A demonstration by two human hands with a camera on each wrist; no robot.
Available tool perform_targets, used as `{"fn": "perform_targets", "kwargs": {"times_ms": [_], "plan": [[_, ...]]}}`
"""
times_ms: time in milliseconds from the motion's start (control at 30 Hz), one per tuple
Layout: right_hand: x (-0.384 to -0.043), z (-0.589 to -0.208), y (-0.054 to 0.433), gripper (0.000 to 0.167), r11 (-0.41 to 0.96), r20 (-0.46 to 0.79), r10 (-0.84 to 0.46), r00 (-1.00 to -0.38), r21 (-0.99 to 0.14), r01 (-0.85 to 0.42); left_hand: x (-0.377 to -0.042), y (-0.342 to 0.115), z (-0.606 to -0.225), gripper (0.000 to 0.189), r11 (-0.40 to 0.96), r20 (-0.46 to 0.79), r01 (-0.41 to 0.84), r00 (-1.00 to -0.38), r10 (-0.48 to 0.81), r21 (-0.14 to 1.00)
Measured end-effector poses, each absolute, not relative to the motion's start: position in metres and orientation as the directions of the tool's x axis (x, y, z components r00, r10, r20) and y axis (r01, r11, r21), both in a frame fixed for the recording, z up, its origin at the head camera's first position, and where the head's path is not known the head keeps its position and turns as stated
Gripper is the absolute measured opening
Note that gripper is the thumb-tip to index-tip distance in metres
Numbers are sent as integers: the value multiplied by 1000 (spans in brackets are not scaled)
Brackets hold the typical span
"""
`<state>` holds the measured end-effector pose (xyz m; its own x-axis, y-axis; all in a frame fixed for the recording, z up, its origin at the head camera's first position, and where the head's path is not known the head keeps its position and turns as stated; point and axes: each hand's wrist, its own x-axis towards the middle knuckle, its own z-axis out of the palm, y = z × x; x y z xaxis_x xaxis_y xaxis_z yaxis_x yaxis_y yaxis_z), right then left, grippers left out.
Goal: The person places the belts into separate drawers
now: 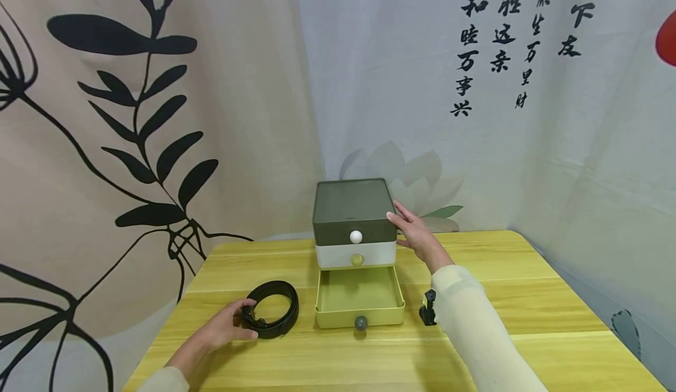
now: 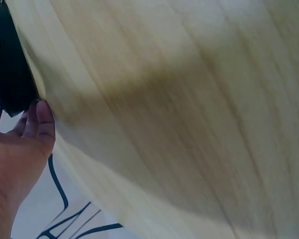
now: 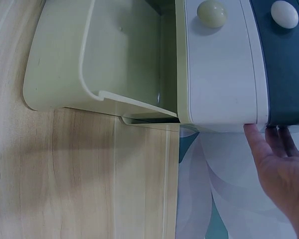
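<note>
A coiled black belt (image 1: 291, 310) lies on the table, left of a small stacked drawer box (image 1: 351, 201). My left hand (image 1: 224, 326) grips the coil's left side, thumb low in front and fingers at the back; in the left wrist view the belt's dark band (image 2: 12, 59) shows between them. The box has a dark grey top tier, a white middle tier (image 3: 222, 74) and a yellow-green bottom drawer (image 1: 338, 320), which is pulled out with its inner floor visible. My right hand (image 1: 418, 237) rests with extended fingers against the right side of the upper tiers.
The wooden table (image 1: 475, 321) reaches back to a printed curtain (image 1: 264, 116) close behind the box. Round knobs stick out from the drawer fronts, a grey one (image 1: 361, 323) on the pulled-out drawer. A small black camera (image 1: 428, 308) sits at my right wrist.
</note>
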<state>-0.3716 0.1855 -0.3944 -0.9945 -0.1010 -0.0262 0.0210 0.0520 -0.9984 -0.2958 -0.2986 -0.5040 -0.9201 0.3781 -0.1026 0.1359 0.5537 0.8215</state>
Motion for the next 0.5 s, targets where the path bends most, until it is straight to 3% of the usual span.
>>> {"fn": "perform_targets", "kwargs": {"times_ms": [500], "plan": [[-372, -394, 185, 70, 41, -26, -94, -995, -999, 22, -295, -286, -504, 56, 663, -21, 161, -966, 258, 731]]}}
